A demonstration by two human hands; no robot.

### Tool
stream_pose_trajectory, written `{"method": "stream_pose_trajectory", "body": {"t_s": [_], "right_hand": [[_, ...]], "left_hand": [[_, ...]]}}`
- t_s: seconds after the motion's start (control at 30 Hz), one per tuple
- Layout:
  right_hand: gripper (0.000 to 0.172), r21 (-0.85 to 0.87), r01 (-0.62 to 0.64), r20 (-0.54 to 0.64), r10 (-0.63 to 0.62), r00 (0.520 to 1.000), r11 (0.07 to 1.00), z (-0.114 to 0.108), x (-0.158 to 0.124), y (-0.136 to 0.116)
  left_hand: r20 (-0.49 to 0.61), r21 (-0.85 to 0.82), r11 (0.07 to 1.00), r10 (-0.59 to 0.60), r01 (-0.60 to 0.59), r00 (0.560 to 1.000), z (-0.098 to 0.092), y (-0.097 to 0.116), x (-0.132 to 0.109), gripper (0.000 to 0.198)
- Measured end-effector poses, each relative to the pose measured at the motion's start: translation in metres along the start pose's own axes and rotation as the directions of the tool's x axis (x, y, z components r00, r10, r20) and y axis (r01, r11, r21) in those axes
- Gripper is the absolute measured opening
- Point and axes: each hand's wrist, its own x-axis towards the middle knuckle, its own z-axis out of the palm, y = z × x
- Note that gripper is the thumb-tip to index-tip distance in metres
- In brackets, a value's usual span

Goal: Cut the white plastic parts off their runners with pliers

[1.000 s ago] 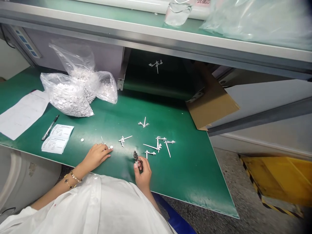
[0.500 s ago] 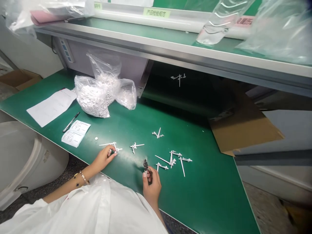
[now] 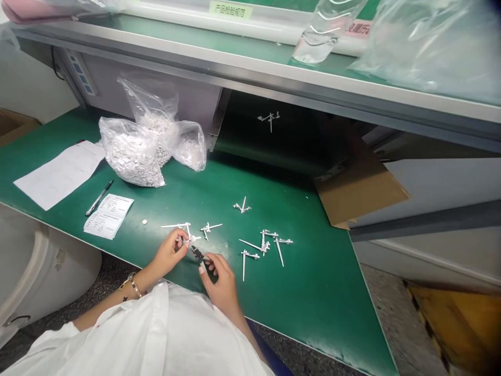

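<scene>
My left hand (image 3: 171, 249) is closed, its fingertips pinching a white plastic sprue (image 3: 188, 230) that has a long thin runner and small parts at its end. In my right hand (image 3: 220, 277) is a pair of dark-jawed nippers (image 3: 198, 254), the fingers wrapped round the handles. The jaws point at the held sprue, close to my left fingertips; whether they touch it I cannot tell. Just right of the held piece lies another white sprue (image 3: 210, 229). Several more sprues (image 3: 264, 243) are scattered on the green table (image 3: 297, 308).
Clear bags of small white parts (image 3: 131, 156) stand at the back left. A paper sheet (image 3: 60, 172), a pen (image 3: 99, 198), a printed slip (image 3: 108, 215) and a small white disc (image 3: 144, 222) lie nearby. A cardboard flap (image 3: 356, 188) borders the right; a metal-edged shelf (image 3: 250, 83) overhangs the back.
My right hand has brought the nippers leftward, up to the sprue in my left hand. The left hand keeps its pinch. The whole view has shifted a little.
</scene>
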Motion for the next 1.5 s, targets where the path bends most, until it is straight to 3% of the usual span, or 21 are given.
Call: {"method": "stream_pose_trajectory", "body": {"t_s": [0.1,0.27,0.47,0.67,1.03,1.23,1.33,1.5], "right_hand": [[0.022,0.038,-0.047,-0.018,0.048,0.999,0.998,0.0,0.005,-0.004],[0.022,0.076,-0.074,0.012,0.073,0.997,0.994,-0.004,0.008,-0.003],[0.023,0.153,-0.117,0.077,0.106,0.991,0.981,-0.007,0.011,-0.003],[0.022,0.201,-0.137,0.061,0.128,0.99,0.97,-0.001,0.011,-0.003],[0.023,0.22,-0.133,0.078,0.118,0.99,0.966,0.0,0.013,0.0],[0.023,0.149,-0.093,0.073,0.082,0.994,0.984,0.0,0.012,0.004],[0.022,0.099,-0.087,0.071,0.08,0.994,0.991,0.0,0.012,0.005],[0.022,0.051,-0.133,0.076,0.129,0.989,0.99,0.005,0.009,0.012]], "left_hand": [[0.071,0.196,0.977,0.066,-0.079,0.995,-0.005,0.004,0.0,0.015],[0.191,0.324,0.919,0.166,-0.222,0.967,-0.013,0.006,0.002,0.02],[0.318,0.443,0.715,0.439,-0.541,0.84,-0.023,0.002,0.011,0.017],[0.328,0.518,0.575,0.551,-0.634,0.767,-0.025,0.001,0.013,0.021],[0.358,0.581,0.495,0.558,-0.646,0.749,-0.025,-0.001,0.012,0.024],[0.347,0.583,0.509,0.548,-0.633,0.761,-0.025,0.001,0.01,0.023],[0.326,0.578,0.544,0.53,-0.609,0.783,-0.024,0.001,0.01,0.022],[0.372,0.614,0.572,0.397,-0.544,0.839,-0.021,-0.007,0.01,0.019]]}}
